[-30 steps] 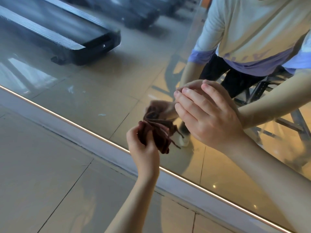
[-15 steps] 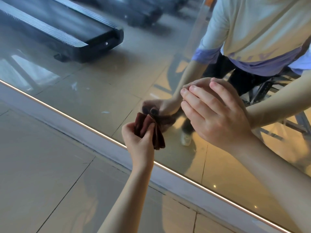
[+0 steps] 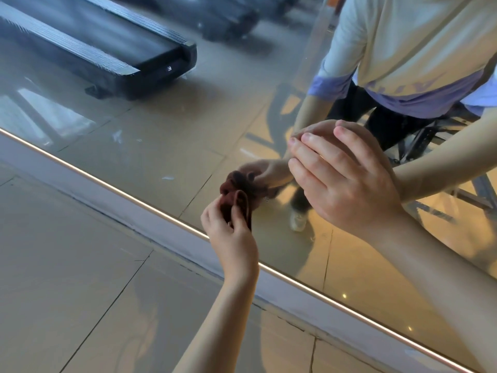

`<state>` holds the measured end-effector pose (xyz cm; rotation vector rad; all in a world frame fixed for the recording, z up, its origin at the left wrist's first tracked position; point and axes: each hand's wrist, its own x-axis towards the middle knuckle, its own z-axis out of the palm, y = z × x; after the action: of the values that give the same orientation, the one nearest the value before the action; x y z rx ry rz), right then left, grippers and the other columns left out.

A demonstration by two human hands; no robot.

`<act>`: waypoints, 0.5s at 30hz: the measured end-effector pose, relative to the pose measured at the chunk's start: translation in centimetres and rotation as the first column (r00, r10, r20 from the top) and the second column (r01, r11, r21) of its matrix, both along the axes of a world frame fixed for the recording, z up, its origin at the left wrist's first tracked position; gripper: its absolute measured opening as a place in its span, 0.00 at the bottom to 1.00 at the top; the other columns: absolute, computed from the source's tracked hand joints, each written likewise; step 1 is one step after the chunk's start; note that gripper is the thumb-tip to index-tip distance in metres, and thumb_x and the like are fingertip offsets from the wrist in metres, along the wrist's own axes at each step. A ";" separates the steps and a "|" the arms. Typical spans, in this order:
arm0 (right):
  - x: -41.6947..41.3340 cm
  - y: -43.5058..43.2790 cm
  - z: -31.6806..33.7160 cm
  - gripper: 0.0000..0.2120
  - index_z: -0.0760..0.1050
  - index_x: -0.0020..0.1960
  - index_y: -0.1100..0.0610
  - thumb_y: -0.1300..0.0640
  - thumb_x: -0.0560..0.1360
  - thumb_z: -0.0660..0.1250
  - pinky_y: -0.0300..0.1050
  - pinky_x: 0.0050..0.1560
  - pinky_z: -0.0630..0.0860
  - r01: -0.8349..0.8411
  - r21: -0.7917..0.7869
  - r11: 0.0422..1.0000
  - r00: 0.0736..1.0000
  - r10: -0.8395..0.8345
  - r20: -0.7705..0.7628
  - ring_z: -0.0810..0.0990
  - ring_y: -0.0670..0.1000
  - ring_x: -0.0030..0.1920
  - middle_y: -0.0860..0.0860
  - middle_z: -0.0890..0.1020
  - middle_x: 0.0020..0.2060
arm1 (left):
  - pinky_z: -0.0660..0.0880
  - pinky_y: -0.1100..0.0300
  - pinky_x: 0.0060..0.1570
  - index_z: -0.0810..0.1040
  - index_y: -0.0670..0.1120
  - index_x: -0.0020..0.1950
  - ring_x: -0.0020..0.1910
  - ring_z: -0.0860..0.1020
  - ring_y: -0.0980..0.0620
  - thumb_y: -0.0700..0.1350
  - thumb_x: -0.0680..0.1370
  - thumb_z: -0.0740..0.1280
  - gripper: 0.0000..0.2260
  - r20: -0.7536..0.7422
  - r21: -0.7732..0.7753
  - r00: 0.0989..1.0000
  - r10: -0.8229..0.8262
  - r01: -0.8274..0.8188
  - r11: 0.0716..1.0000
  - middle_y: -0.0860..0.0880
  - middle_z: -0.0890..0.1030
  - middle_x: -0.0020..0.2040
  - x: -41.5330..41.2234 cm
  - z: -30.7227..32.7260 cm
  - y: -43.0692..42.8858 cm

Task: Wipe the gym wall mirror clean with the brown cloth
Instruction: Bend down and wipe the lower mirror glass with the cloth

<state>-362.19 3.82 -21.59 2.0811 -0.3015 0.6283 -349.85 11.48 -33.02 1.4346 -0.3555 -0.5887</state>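
Note:
The wall mirror fills the upper part of the head view, its lit lower edge running diagonally down to the right. My left hand pinches a bunched brown cloth and holds it against the glass just above that edge. The cloth's reflection shows right behind it. My right hand lies flat on the mirror to the right of the cloth, fingers straight and together. White smudges mark the glass to the left.
A pale baseboard strip runs under the mirror, with beige floor tiles below it. The mirror reflects a black treadmill, a metal frame at the right and my own body in a light shirt.
My left hand has bunched the cloth tighter and shifted it slightly along the glass. The loose hanging folds seen a second ago are gathered up. My right hand has stayed flat on the mirror.

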 end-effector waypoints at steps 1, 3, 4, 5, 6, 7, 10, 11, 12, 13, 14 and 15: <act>0.0 0.0 0.0 0.09 0.81 0.56 0.60 0.62 0.78 0.65 0.55 0.71 0.64 0.001 -0.005 1.000 1.000 -0.001 0.001 0.75 0.54 0.64 0.56 0.81 0.61 | 0.70 0.73 0.55 0.75 0.41 0.61 0.51 0.71 0.69 0.38 0.81 0.65 0.09 -0.008 -0.011 1.000 -0.008 0.008 1.000 0.48 0.71 0.58 -0.5 0.2 -0.1; 0.0 0.0 0.0 0.10 0.81 0.56 0.60 0.62 0.77 0.65 0.55 0.71 0.64 -0.001 -0.008 1.000 1.000 0.001 0.000 0.75 0.54 0.64 0.56 0.81 0.61 | 0.73 0.69 0.52 0.74 0.40 0.60 0.49 0.71 0.66 0.38 0.79 0.68 0.11 -0.036 -0.005 0.999 -0.010 0.010 1.000 0.49 0.70 0.56 -1.3 0.7 -0.2; 0.0 0.0 0.0 0.10 0.81 0.56 0.60 0.63 0.77 0.65 0.55 0.70 0.65 -0.003 -0.003 1.000 1.000 0.003 -0.002 0.75 0.54 0.64 0.56 0.81 0.61 | 0.74 0.66 0.50 0.73 0.42 0.57 0.48 0.72 0.66 0.38 0.78 0.69 0.09 -0.034 -0.003 0.999 -0.013 0.013 1.000 0.51 0.70 0.54 -1.6 0.8 -0.1; 0.0 0.0 0.0 0.10 0.81 0.56 0.60 0.63 0.78 0.64 0.55 0.70 0.65 -0.007 0.003 1.000 1.000 0.007 -0.002 0.75 0.54 0.64 0.56 0.81 0.62 | 0.75 0.65 0.47 0.73 0.44 0.53 0.47 0.73 0.65 0.38 0.78 0.70 0.08 0.006 -0.021 1.000 -0.026 0.026 0.999 0.52 0.71 0.52 -1.9 0.8 0.2; 0.0 0.0 -0.1 0.10 0.81 0.56 0.60 0.62 0.78 0.64 0.55 0.70 0.66 -0.009 0.006 1.000 1.000 0.009 -0.002 0.75 0.54 0.64 0.56 0.81 0.62 | 0.75 0.65 0.46 0.73 0.46 0.49 0.46 0.73 0.63 0.37 0.77 0.71 0.08 0.083 -0.045 0.995 -0.050 0.054 0.998 0.52 0.72 0.50 -2.1 0.8 0.5; 0.0 0.0 -0.1 0.09 0.81 0.55 0.60 0.62 0.78 0.64 0.54 0.70 0.66 -0.008 0.006 1.000 1.000 0.008 -0.002 0.75 0.54 0.64 0.56 0.81 0.61 | 0.74 0.68 0.45 0.73 0.47 0.46 0.45 0.73 0.63 0.36 0.76 0.72 0.09 0.162 -0.064 0.984 -0.078 0.089 0.994 0.52 0.72 0.49 -2.2 0.8 0.7; 0.1 0.0 0.0 0.09 0.81 0.56 0.60 0.62 0.79 0.64 0.54 0.70 0.66 -0.003 -0.002 1.000 1.000 0.003 -0.005 0.75 0.54 0.64 0.56 0.81 0.61 | 0.70 0.73 0.45 0.73 0.53 0.42 0.46 0.72 0.62 0.34 0.75 0.73 0.15 0.279 -0.076 0.956 -0.088 0.114 0.991 0.56 0.72 0.48 -2.1 0.4 0.6; 0.1 0.0 0.0 0.09 0.81 0.56 0.60 0.62 0.78 0.64 0.54 0.70 0.66 -0.004 -0.005 1.000 1.000 0.004 -0.005 0.75 0.54 0.64 0.56 0.81 0.61 | 0.69 0.71 0.47 0.73 0.55 0.41 0.48 0.71 0.60 0.34 0.74 0.74 0.17 0.280 -0.068 0.958 -0.058 0.080 0.994 0.57 0.71 0.49 -2.0 0.2 0.4; 0.0 0.0 0.0 0.09 0.81 0.55 0.60 0.62 0.78 0.64 0.54 0.70 0.66 -0.004 -0.008 1.000 1.000 0.004 -0.003 0.75 0.54 0.64 0.56 0.81 0.61 | 0.68 0.68 0.50 0.73 0.56 0.41 0.51 0.70 0.56 0.36 0.74 0.74 0.16 0.272 -0.040 0.962 -0.023 0.035 0.999 0.58 0.71 0.49 -1.8 0.1 0.1; 0.0 0.0 0.1 0.09 0.81 0.55 0.60 0.62 0.78 0.64 0.54 0.70 0.65 -0.005 -0.007 1.000 1.000 0.005 -0.004 0.75 0.54 0.64 0.56 0.81 0.61 | 0.67 0.68 0.52 0.75 0.54 0.41 0.53 0.68 0.54 0.38 0.73 0.75 0.14 0.251 -0.007 0.968 0.005 -0.004 1.000 0.58 0.69 0.50 -1.5 -0.1 -0.1; 0.0 0.1 0.1 0.10 0.81 0.56 0.60 0.63 0.78 0.64 0.54 0.70 0.65 -0.006 -0.003 1.000 1.000 0.006 -0.005 0.74 0.54 0.64 0.56 0.81 0.61 | 0.66 0.70 0.52 0.76 0.52 0.43 0.53 0.68 0.55 0.39 0.73 0.76 0.12 0.216 0.013 0.976 0.018 -0.021 1.000 0.58 0.68 0.50 -1.3 -0.3 -0.2; 0.1 0.1 0.2 0.10 0.81 0.56 0.60 0.63 0.79 0.63 0.54 0.70 0.64 -0.008 0.000 1.000 1.000 0.008 -0.005 0.74 0.54 0.64 0.56 0.81 0.61 | 0.68 0.72 0.51 0.77 0.50 0.45 0.51 0.69 0.59 0.38 0.73 0.76 0.10 0.167 0.016 0.986 0.009 -0.012 1.000 0.57 0.68 0.50 -1.1 -0.3 -0.2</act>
<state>-362.13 3.91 -21.44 2.0849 -0.2904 0.6281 -350.91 11.29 -33.29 1.5052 -0.4758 -0.4647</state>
